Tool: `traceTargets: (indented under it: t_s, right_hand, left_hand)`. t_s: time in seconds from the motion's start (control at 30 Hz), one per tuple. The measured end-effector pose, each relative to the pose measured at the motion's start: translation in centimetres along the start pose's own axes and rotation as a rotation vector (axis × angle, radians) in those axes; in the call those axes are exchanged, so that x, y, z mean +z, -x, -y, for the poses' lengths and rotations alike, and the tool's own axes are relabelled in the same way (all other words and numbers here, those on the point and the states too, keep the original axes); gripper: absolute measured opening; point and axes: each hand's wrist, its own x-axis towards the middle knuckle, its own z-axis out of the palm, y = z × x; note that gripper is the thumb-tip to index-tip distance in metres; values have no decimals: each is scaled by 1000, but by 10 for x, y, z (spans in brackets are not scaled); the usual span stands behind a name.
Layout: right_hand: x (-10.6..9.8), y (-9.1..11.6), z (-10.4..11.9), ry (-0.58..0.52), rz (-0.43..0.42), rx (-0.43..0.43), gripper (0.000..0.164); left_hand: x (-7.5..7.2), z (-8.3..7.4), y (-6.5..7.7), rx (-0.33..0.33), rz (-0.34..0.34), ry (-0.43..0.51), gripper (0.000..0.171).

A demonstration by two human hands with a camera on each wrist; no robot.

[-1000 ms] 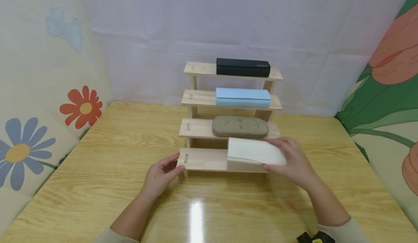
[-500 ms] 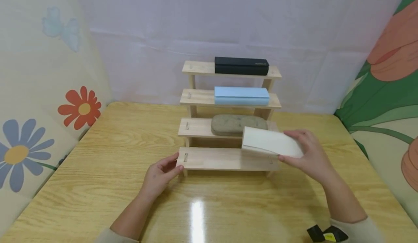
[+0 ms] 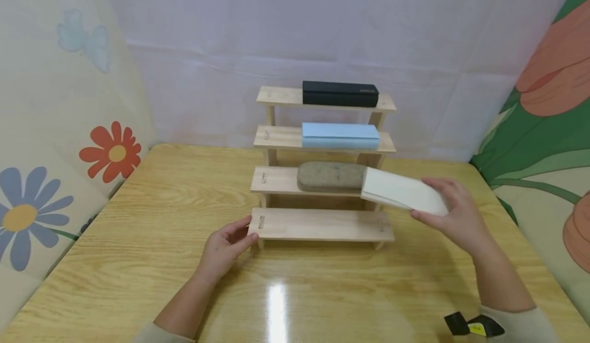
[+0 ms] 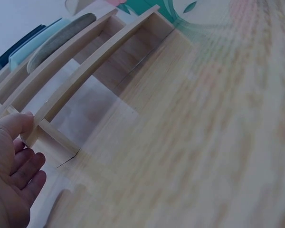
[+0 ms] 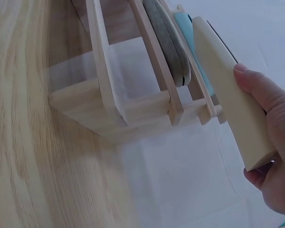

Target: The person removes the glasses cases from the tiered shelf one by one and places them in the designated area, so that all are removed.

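A four-step wooden display rack (image 3: pixel 318 225) stands on the table. My left hand (image 3: pixel 223 251) pinches the left end of its lowest step, thumb on top and fingers below, as the left wrist view shows. My right hand (image 3: pixel 461 217) grips the right end of a white glasses case (image 3: pixel 398 189) and holds it raised, tilted down to the right. The case's left end overlaps a grey-brown glasses case (image 3: pixel 327 175) in the head view. That one lies on the second step from the bottom. Above it sit a light blue glasses case (image 3: pixel 340 137) and, on the top step, a black glasses case (image 3: pixel 340 94).
The wood-grain table (image 3: pixel 152 220) reaches back to a pale cloth backdrop (image 3: pixel 221 51). Flower-printed panels (image 3: pixel 37 128) flank it on both sides. A black and yellow strap (image 3: pixel 475 326) shows beside my right sleeve (image 3: pixel 516 322).
My right hand has lifted the white glasses case off the lowest step and carried it up and to the right. My left hand keeps its hold on the rack's left end.
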Motion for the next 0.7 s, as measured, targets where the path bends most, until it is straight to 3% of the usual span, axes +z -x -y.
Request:
traceTargets:
  t_s: [0.7]
  right_hand:
    - [-29, 6, -35, 109, -14, 149, 74]
  left_hand:
    - [1, 2, 1, 31, -4, 4, 50]
